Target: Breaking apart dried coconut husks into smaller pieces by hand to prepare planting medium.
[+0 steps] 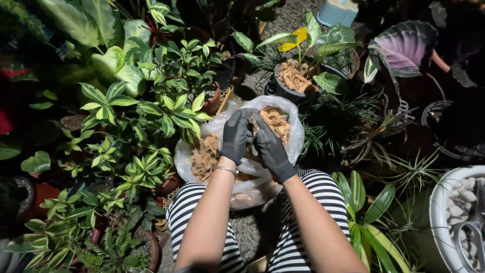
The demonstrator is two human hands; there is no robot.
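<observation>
**Gloved hands at a bag of fibre**

Leftmost, variegated green plants (pixel 126 131) crowd in pots beside the person's striped trousers (pixel 202 212). Just right of them, a clear plastic bag (pixel 290 139) of brown shredded fibre (pixel 204 159) rests on the ground between the knees. The left hand (pixel 236 135), in a dark glove with a bracelet at the wrist, pinches the bag's rim; the right hand (pixel 270 146), gloved too, grips the plastic beside it. Farther right, a dark pot (pixel 283 91) holds the same fibre, and a white bowl (pixel 439 212) of pebbles sits at the edge.
</observation>
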